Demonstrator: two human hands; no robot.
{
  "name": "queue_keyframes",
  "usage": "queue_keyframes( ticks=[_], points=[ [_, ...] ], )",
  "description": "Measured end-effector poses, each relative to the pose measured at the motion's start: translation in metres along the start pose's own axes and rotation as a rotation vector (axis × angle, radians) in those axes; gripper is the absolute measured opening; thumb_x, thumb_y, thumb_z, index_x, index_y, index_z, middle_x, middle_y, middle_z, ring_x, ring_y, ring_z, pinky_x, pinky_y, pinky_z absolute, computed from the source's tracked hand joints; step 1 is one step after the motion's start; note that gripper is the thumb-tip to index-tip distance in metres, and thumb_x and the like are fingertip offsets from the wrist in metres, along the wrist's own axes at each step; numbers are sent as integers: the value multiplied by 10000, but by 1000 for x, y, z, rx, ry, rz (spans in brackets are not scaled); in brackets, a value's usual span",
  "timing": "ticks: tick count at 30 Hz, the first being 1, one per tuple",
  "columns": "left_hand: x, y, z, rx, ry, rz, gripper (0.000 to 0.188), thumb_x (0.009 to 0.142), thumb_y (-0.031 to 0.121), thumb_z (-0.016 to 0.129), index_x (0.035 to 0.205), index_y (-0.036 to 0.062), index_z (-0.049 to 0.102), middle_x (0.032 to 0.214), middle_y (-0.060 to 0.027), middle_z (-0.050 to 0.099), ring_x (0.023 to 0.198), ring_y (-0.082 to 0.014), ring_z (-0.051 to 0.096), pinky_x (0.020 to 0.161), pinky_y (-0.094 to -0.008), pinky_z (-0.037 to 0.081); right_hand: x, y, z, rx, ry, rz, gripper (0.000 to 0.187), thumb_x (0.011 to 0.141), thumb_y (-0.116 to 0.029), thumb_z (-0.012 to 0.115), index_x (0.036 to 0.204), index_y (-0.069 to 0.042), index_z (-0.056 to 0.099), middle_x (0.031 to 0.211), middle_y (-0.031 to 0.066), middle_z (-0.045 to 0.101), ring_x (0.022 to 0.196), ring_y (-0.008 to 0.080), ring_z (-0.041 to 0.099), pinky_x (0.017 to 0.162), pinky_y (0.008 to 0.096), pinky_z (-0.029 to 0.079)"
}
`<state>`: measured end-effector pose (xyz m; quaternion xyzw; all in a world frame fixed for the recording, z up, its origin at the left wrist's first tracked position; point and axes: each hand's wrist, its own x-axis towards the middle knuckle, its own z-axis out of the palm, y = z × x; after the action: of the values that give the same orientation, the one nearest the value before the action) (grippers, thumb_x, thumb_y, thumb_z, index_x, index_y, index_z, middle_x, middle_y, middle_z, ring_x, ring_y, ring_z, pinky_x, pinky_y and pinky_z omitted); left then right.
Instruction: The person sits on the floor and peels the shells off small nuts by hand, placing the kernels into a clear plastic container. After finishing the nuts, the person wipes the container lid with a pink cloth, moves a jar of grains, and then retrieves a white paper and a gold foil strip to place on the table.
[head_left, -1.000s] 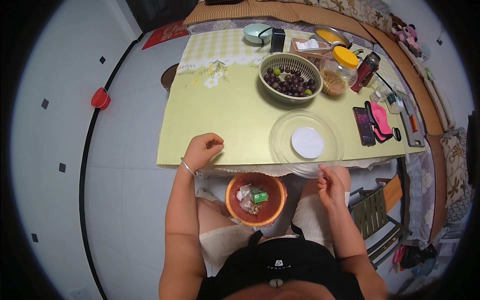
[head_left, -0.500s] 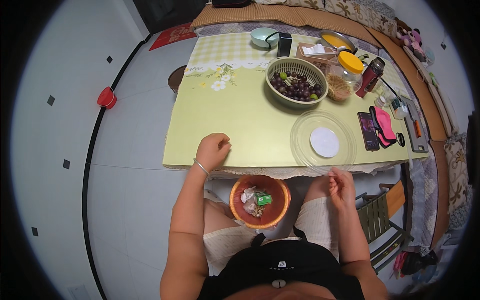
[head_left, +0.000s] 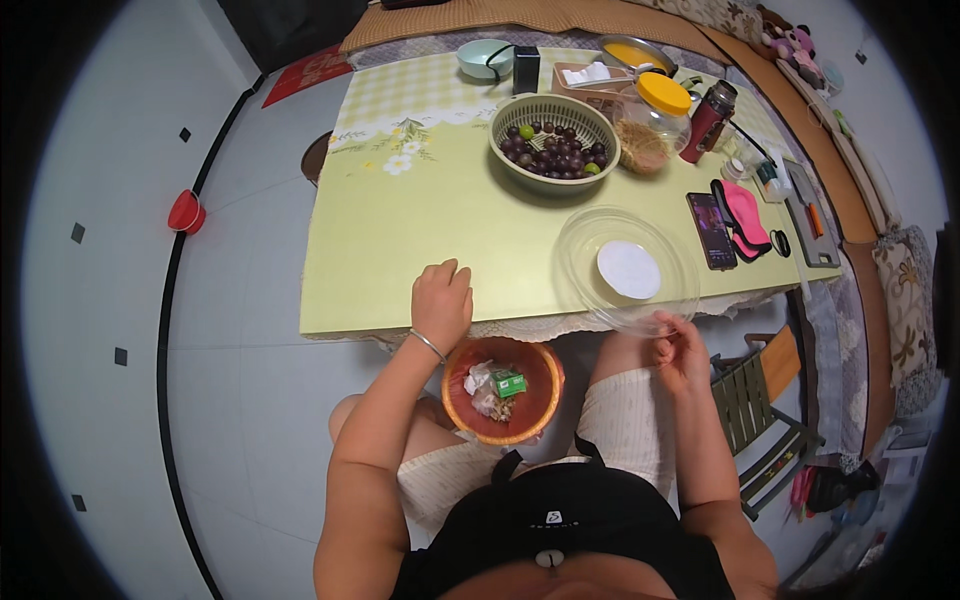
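- Left hand point(head_left: 442, 298): 1, back upward, over the near edge of the table, silver bangle point(head_left: 428, 345) at the wrist. Fingers loosely bent; palm hidden from me, so I cannot tell whether it grips anything.
- Right hand point(head_left: 682, 350): 1, just off the table's near edge, fingertips pinched on the rim of the clear dish.
- Clear dish point(head_left: 582, 285): 1, round, wide-rimmed, partly overhanging the near edge; I see a white disc point(head_left: 628, 270) at its middle.
- Table point(head_left: 390, 240): 1, pale green cover, checked and flowered toward the far end.
- Colander point(head_left: 553, 184): 1, beyond the dish, holding dark round fruit point(head_left: 555, 160); I count 2 green pieces among them.
- Jar point(head_left: 645, 155): 1, clear, yellow-lidded, beside the colander; a dark red flask point(head_left: 706, 125) stands near it.
- Phone point(head_left: 711, 231): 1, screen lit, right of the dish; a pink and black item point(head_left: 743, 215) lies just beside it.
- Bin point(head_left: 453, 405): 1, orange-rimmed, on the floor between the legs; I make out a green packet point(head_left: 511, 383) inside.
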<state>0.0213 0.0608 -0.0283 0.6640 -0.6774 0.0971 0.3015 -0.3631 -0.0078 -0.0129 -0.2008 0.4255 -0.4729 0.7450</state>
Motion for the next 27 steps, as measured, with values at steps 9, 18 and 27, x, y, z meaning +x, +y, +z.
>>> queue_keyframes(
  ticks=[9,18,27],
  points=[
    [0,-5,-3,-68,19,6,259,740,60,650,996,18,647,1063,-164,607,939,-338,563,818,-430,466,-21,-49,-55,126,-106,-262,350,840,-230,553,1025,56,634,622,4,476,435,102,412,368,229,329],
    [0,-6,0,-61,50,32,255,734,64,648,984,20,645,1045,-163,607,915,-346,566,802,-436,468,-45,-102,-117,316,258,-492,387,847,-234,540,1109,45,600,667,0,470,461,105,381,389,237,273],
    [1,-7,4,-83,57,52,243,744,82,640,979,22,647,1064,-166,612,921,-347,571,800,-444,473,-65,-106,-225,163,619,-703,283,867,-238,534,971,10,620,655,19,489,471,117,403,394,248,267]
  ],
)
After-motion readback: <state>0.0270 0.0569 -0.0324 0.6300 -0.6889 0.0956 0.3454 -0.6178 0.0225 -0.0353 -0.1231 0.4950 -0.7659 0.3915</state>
